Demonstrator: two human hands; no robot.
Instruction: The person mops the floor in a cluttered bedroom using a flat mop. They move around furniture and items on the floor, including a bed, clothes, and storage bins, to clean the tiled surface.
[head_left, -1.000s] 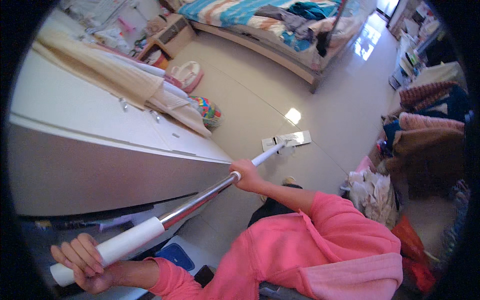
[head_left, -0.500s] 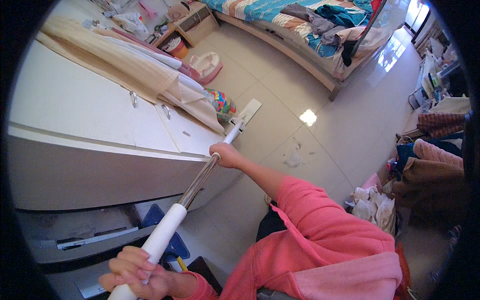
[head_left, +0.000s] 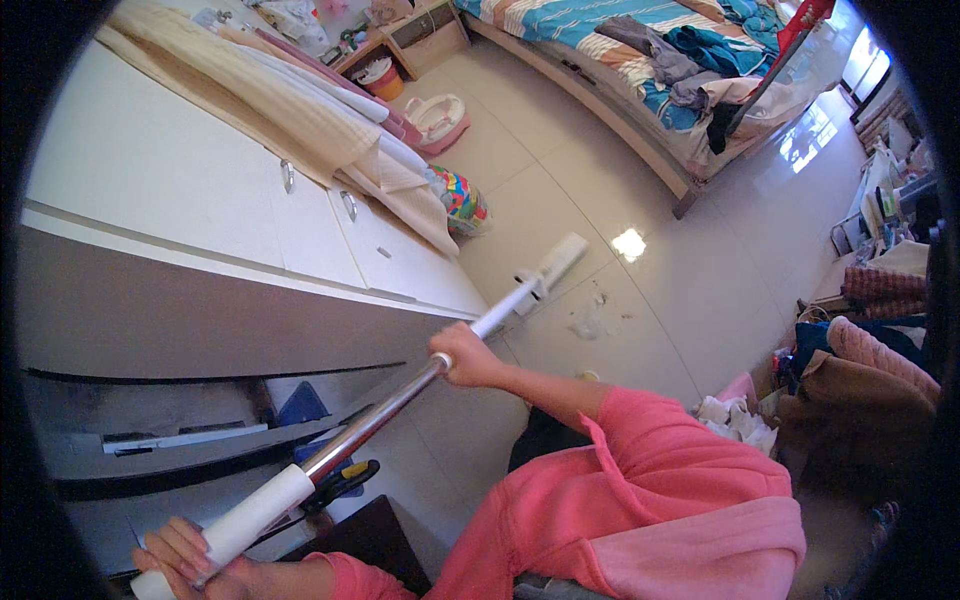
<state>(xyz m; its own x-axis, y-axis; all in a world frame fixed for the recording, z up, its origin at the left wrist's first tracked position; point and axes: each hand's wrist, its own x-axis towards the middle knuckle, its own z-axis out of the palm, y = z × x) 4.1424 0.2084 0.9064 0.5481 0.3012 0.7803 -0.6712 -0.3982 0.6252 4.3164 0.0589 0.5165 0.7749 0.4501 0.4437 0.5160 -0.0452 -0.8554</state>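
A mop (head_left: 372, 424) with a white and metal handle stretches diagonally from the lower left to the tiled floor. Its long, narrow white head (head_left: 563, 260) lies on the tiles, just beyond a small heap of fluff and dirt (head_left: 588, 322). My left hand (head_left: 185, 562) is wrapped round the thick white grip at the handle's near end. Farther up, my right hand (head_left: 466, 356) closes round the handle where the metal tube meets the white upper section. Both arms wear pink sleeves.
A white cabinet (head_left: 200, 215) with cloths draped over it stands on the left, a bag of colourful pieces (head_left: 462, 200) by its end. Beyond are a pink and white basin (head_left: 437, 122) and a bed (head_left: 640, 145). Piled clothes (head_left: 850, 395) line the right.
The mop head has moved right and nearer, away from the colourful bag and toward the dirt. My left hand has gone down and left; my right hand has shifted slightly right and nearer.
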